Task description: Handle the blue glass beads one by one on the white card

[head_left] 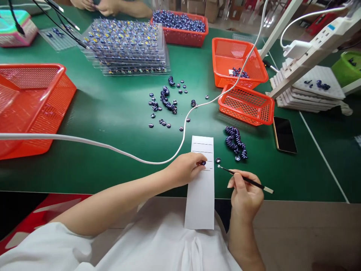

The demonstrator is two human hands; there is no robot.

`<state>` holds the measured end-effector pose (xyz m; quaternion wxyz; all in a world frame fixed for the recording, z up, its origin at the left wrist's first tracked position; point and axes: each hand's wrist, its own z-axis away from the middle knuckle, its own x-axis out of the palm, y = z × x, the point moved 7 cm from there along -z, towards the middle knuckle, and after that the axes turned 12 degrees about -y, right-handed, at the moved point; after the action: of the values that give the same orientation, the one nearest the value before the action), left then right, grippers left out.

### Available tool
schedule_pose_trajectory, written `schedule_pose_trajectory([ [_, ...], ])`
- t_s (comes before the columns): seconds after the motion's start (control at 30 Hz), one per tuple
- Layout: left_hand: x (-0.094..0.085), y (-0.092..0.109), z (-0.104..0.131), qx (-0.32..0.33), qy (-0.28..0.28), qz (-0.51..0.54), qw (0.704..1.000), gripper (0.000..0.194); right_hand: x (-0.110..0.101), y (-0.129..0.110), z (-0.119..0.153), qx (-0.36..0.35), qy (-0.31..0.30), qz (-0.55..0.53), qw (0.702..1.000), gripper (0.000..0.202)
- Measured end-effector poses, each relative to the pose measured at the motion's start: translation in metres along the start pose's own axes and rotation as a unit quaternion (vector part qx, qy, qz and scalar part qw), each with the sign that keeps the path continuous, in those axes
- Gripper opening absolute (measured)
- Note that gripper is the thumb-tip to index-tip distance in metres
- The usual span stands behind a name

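My left hand [186, 168] pinches a small dark blue piece [203, 163] above a white paper strip [199, 203] marked with black lines. The strip reaches over the table's front edge toward my lap. To its right, my right hand [246, 194] grips a thin black tool [249, 180] with a small pale square at its tip, pointing left. A single round piece [218, 160] lies just beyond that tip. Farther back on the right is a curved row of dark blue pieces [231, 141]. Loose pieces and another curved row [166, 99] lie mid-table.
A white cable [135, 160] crosses the green table [113, 109]. Orange baskets stand left [60, 98] and right [246, 105]. Behind are stacked clear trays [126, 45] and a full red basket [180, 34]. A phone [284, 134] lies right. Another person's hands [98, 5] show at the top.
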<state>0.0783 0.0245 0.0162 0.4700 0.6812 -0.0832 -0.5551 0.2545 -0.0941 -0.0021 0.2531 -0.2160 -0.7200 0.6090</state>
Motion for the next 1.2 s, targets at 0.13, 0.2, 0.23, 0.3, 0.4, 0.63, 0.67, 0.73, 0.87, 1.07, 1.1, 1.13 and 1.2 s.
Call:
schedule_pose_trajectory([
  [0.13,-0.001,0.003,-0.014,-0.007,0.017,0.137,0.99,0.02,0.001,0.0,-0.001,-0.007,0.013,-0.001,1.0,0.016],
  [0.2,0.004,0.0,-0.019,-0.015,0.024,0.221,0.975,0.019,0.0,0.0,-0.002,-0.009,0.014,-0.004,1.0,0.015],
  [0.23,0.008,-0.003,-0.02,-0.023,0.025,0.264,0.964,0.018,0.001,0.0,-0.002,-0.01,0.013,-0.004,1.0,0.015],
  [0.3,0.016,-0.01,-0.021,-0.042,0.028,0.338,0.94,0.015,0.001,0.0,-0.002,-0.012,0.009,-0.004,1.0,0.014],
  [0.4,0.022,-0.016,-0.02,-0.064,0.02,0.399,0.914,0.015,0.002,0.0,-0.002,-0.014,0.008,-0.008,1.0,0.013],
  [0.63,0.011,-0.013,-0.015,0.009,0.068,0.295,0.953,0.018,0.003,-0.001,0.001,-0.01,0.009,0.048,0.999,0.016],
  [0.67,0.01,-0.011,-0.014,0.027,0.08,0.252,0.964,0.022,0.004,-0.002,0.001,-0.011,0.007,0.059,0.998,0.016],
  [0.73,0.011,-0.007,-0.012,0.064,0.096,0.169,0.979,0.03,0.005,-0.003,0.003,-0.013,0.003,0.081,0.997,0.017],
  [0.87,0.015,-0.003,-0.01,0.097,0.098,0.064,0.988,0.036,0.01,-0.005,0.005,-0.006,-0.017,0.134,0.991,0.016],
  [1.07,0.019,-0.002,-0.009,0.104,0.085,0.017,0.991,0.034,0.014,-0.005,0.006,-0.005,-0.056,0.17,0.984,0.013],
  [1.1,0.02,-0.002,-0.009,0.103,0.083,0.013,0.991,0.034,0.014,-0.004,0.006,-0.004,-0.059,0.178,0.982,0.013],
  [1.13,0.02,-0.002,-0.009,0.101,0.081,0.008,0.992,0.034,0.014,-0.003,0.006,-0.002,-0.062,0.184,0.981,0.014],
  [1.2,0.021,-0.002,-0.009,0.101,0.078,-0.001,0.992,0.033,0.014,-0.003,0.006,0.0,-0.066,0.193,0.979,0.015],
])
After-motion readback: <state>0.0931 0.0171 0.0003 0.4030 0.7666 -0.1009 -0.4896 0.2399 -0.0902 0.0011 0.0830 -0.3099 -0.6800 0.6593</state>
